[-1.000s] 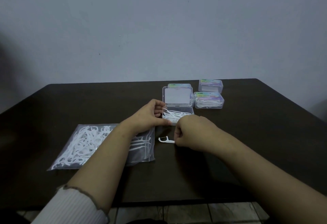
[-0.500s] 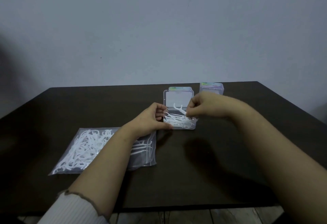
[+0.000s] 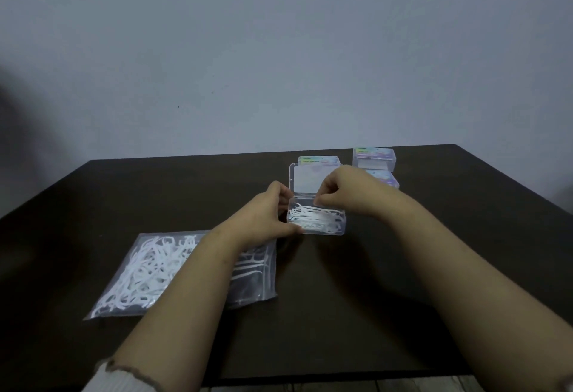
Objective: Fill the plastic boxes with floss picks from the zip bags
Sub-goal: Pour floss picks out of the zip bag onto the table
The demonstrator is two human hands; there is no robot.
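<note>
No text, brand or number could be read. The closed plastic boxes [image 3: 374, 159] at the far side of the surface [image 3: 434, 236] carried colourful printed labels on their lids, but the print was too small and blurred to make out. The zip bag [image 3: 183, 274] showed no lettering.

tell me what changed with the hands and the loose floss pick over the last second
The right hand picked the loose pick off the table, carried it up and away to the open box, and now has its fingertips at the box's back edge. The left hand kept gripping the box; the zip bag stayed put.
</note>
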